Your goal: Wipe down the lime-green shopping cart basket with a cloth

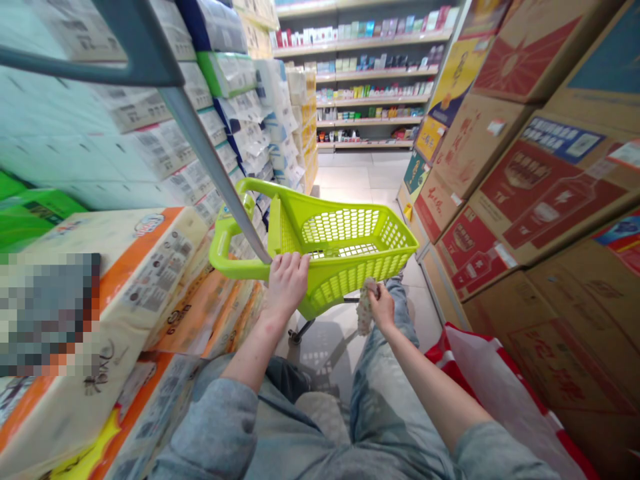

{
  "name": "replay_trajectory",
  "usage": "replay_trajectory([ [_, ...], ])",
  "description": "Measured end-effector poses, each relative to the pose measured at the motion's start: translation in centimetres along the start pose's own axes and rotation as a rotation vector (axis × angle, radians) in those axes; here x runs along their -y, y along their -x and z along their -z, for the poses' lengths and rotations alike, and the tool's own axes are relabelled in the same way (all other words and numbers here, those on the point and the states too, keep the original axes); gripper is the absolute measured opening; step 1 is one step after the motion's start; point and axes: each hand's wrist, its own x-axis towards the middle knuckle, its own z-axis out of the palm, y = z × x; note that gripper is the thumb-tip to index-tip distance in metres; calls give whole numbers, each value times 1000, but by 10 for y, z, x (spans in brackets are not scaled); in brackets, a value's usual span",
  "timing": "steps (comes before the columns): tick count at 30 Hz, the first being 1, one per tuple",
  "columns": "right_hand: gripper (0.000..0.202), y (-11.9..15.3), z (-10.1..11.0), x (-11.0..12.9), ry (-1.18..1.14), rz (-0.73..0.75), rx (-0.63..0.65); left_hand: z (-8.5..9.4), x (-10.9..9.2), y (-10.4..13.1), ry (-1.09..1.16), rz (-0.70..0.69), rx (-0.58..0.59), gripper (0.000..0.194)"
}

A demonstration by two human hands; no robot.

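A lime-green plastic shopping basket cart (pixel 345 260) stands across the aisle in front of me, its lattice-walled basket with nothing large visible inside. My left hand (pixel 289 279) is closed over the cart's near rim, close to the foot of a grey metal pull handle (pixel 210 153) that slants up to the upper left. In my right hand (pixel 382 307) is a crumpled, pale, speckled cloth (pixel 367 308), pinched between thumb and fingers. The cloth hangs beside the near side wall of the basket, and I cannot tell whether it touches the wall.
Tissue packs (pixel 150 267) are stacked along the left, with a pixelated dark object (pixel 50 307) on top. Cardboard cartons (pixel 545 193) rise on the right. A red-and-white bag (pixel 505 380) sits by my right leg. Stocked shelves (pixel 370 73) close off the aisle's far end.
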Motion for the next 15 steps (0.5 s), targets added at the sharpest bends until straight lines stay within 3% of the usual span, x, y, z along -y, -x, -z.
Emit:
replay_trajectory([
  [4,29,-11,-2,11,-68,-14,-119,0,-1,0,8,4,-5,30],
  [7,29,-16,-11,23,-73,82,-79,-1,-1,0,10,3,-7,30],
  [15,32,-8,-35,26,-37,109,9,-1,-1,-1,-15,15,1,30],
])
